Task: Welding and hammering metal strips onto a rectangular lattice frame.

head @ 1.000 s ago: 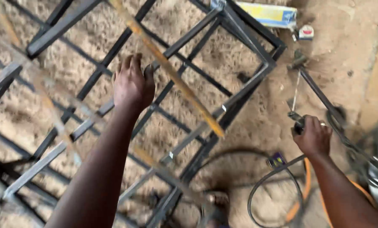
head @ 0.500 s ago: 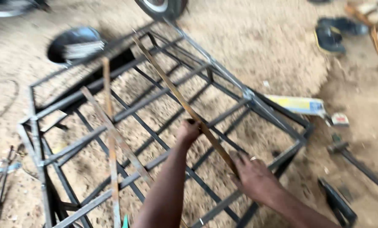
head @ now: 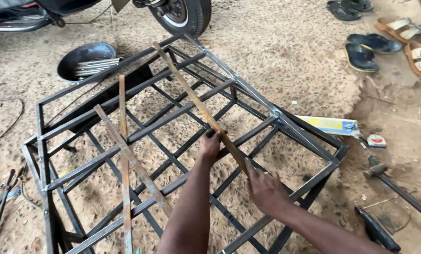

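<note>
Both hands have come onto the rusty strip [head: 198,106] lying across the frame [head: 276,113]: left hand [head: 210,146] fingers clamped on it, right hand [head: 265,189] fingers pressing its lower end.

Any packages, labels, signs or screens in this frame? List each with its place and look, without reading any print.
Flat box: lies on the sand beside the right corner of the metal frame; long rectangular carton, yellow and blue with white ends.
Tape measure: on the ground just right of the box; small, rounded, white case with a red and dark label.
No signs or screens in view.
</note>
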